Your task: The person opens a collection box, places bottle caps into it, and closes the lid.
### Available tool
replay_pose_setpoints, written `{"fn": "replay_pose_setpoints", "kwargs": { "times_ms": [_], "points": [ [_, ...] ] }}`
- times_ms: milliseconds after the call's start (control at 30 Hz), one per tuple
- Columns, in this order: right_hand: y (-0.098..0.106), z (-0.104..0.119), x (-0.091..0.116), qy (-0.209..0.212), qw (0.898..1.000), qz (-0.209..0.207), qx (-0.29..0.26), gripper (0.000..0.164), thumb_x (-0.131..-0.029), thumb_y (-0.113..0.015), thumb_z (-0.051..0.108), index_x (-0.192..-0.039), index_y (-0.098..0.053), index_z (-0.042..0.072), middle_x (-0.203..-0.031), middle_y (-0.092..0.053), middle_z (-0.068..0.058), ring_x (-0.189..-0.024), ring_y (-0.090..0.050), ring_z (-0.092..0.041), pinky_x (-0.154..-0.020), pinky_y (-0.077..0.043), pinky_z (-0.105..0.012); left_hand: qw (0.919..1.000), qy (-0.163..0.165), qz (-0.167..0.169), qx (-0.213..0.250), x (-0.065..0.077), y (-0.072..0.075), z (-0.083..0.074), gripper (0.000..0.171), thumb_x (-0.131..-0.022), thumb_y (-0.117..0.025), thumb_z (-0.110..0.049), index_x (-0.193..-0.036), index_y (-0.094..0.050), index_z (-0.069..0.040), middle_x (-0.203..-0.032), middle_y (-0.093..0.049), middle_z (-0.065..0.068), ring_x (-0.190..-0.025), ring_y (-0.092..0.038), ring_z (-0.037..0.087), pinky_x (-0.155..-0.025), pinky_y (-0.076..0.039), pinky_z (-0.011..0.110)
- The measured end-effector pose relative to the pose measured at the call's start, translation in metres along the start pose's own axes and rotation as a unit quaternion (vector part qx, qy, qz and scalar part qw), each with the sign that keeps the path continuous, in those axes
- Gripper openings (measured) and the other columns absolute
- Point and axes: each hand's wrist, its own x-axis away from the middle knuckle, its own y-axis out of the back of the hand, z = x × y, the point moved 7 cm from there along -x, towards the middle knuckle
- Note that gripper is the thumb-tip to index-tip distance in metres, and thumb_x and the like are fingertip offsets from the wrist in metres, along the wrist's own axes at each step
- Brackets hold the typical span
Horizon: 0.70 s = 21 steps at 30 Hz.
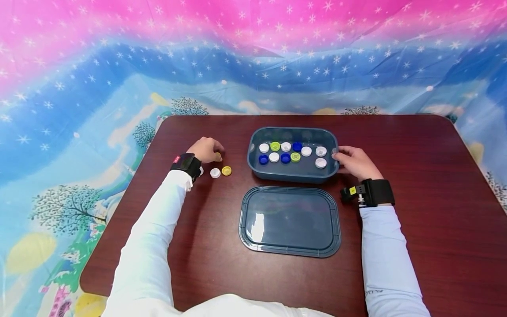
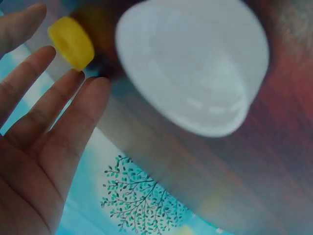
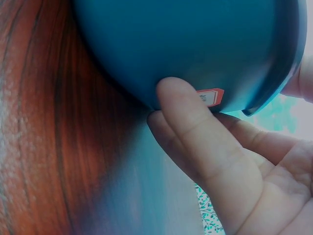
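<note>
Left of the head view's centre, the left hand (image 1: pixel 203 150), fingers loosely spread, could have flicked the nearest yellow cap (image 2: pixel 72 44) away by pinching askew. The right hand (image 1: pixel 358 163) gripped the box (image 1: pixel 293 175); tugging might have shifted it.

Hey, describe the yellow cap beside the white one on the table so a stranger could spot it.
On the dark red table, find the blue-grey container. Left of it, by the left hand, two caps lie together. The yellow cap is the right one, unlike the white cap in colour and, unlike the other yellow cap, clear of that hand.
</note>
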Motion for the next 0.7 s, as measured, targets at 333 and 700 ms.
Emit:
{"fn": "replay_pose_setpoints", "kwargs": {
  "times_ms": [333,700],
  "points": [
    [-0.0010,0.0025,0.0015,-0.004,1.000,-0.002,0.000,0.059,-0.103,-0.046,0.028,-0.150,-0.028,-0.004,-0.137,-0.045,-0.029,-0.104,-0.062,-0.030,-0.089,-0.049,-0.039,0.9993,-0.006,-0.028,-0.023,0.0033,-0.0041,-0.0037,0.028,-0.085,-0.071,-0.008,-0.113,-0.073,-0.004,-0.117,-0.066,0.014,-0.111,-0.057,0.031,-0.092,-0.047,0.043],
    [-0.0011,0.0039,0.0023,-0.005,1.000,-0.002,0.001,0.060,-0.103,-0.046,0.028,-0.150,-0.028,-0.005,-0.137,-0.044,-0.029,-0.103,-0.062,-0.029,-0.090,-0.048,-0.040,0.9982,-0.008,-0.051,-0.031,0.0044,-0.0059,-0.0024,0.025,-0.087,-0.070,-0.007,-0.111,-0.073,-0.002,-0.112,-0.068,0.015,-0.107,-0.060,0.031,-0.091,-0.050,0.043]
  ]
}}
